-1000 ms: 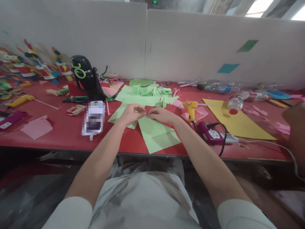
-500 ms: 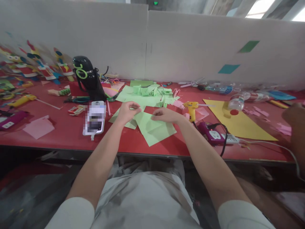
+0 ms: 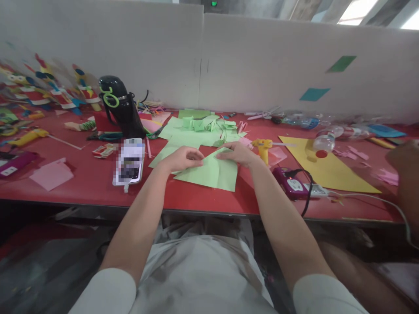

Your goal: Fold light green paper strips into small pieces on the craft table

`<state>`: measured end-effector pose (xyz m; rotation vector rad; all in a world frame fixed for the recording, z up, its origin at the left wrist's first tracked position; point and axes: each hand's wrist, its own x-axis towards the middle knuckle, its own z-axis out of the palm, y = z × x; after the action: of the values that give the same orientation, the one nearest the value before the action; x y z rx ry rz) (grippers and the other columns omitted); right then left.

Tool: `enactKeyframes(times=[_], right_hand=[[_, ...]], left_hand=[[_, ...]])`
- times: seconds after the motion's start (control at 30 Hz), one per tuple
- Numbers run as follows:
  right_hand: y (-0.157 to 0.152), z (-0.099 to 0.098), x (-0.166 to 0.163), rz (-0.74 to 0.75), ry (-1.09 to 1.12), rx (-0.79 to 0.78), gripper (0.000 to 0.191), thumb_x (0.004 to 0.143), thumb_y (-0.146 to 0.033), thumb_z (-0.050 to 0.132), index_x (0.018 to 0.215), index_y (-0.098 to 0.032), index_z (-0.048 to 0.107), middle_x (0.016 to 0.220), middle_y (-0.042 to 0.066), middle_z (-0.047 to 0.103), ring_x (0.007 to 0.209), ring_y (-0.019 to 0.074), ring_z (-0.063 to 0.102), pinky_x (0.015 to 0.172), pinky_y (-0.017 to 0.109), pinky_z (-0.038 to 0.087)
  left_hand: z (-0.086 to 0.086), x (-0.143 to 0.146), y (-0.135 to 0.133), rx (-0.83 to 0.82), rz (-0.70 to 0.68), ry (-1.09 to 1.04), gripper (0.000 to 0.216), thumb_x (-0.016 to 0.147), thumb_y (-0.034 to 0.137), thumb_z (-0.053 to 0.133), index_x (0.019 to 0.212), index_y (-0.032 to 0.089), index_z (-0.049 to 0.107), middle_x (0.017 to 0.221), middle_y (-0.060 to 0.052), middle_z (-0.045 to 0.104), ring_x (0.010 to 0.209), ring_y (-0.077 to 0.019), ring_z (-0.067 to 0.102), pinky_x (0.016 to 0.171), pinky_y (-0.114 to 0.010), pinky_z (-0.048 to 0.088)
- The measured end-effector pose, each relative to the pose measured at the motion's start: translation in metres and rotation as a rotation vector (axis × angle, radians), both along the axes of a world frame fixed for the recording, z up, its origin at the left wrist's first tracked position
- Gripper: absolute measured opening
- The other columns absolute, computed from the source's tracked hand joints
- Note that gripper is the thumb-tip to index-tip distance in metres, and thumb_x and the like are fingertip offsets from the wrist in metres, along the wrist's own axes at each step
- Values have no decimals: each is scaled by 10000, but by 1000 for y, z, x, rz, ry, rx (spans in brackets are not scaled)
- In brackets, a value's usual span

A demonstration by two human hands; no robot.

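A light green sheet of paper (image 3: pixel 212 174) is between my two hands, tilted over the red table near its front edge. My left hand (image 3: pixel 185 159) pinches its left side with thumb and fingers. On the upper right edge, my right hand (image 3: pixel 238 153) grips the same sheet, with some fingertips hidden behind it. More green paper (image 3: pixel 188 139) lies flat just beyond my hands, and a heap of cut green paper strips (image 3: pixel 212 124) rests on it.
Left of my hands lie a phone (image 3: pixel 131 161) and a black bottle (image 3: pixel 119 107). To the right are a yellow glue gun (image 3: pixel 262 148), a purple power strip (image 3: pixel 291 181) with cables and yellow card (image 3: pixel 330 170). Another person's arm (image 3: pixel 406 165) reaches in at far right.
The green sheet has turned and lifted from the table. My left hand has moved right onto its edge, and my right hand has shifted slightly up and right with it.
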<state>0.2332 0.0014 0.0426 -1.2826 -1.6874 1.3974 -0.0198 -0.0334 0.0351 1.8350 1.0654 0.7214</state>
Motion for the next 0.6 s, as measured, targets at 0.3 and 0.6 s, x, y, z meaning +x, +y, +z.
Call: enactKeyframes(times=[0.3, 0.6], right_hand=[[4, -8, -6, -151, 446, -79, 437, 651, -398, 839, 1000, -222, 642, 929, 42, 711, 866, 187, 697, 842, 362, 568], [-5, -18, -33, -164, 524, -65, 393, 548, -394, 874, 811, -209, 649, 741, -12, 662, 675, 118, 622, 687, 278, 539]], left_hand=[[-12, -2, 13, 87, 514, -324, 246, 680, 273, 768, 862, 162, 645, 904, -58, 667, 823, -167, 630, 751, -304, 516], [-7, 20, -3, -345, 393, -540, 323, 653, 154, 807, 888, 144, 585, 911, -90, 692, 800, -198, 690, 813, -403, 587]])
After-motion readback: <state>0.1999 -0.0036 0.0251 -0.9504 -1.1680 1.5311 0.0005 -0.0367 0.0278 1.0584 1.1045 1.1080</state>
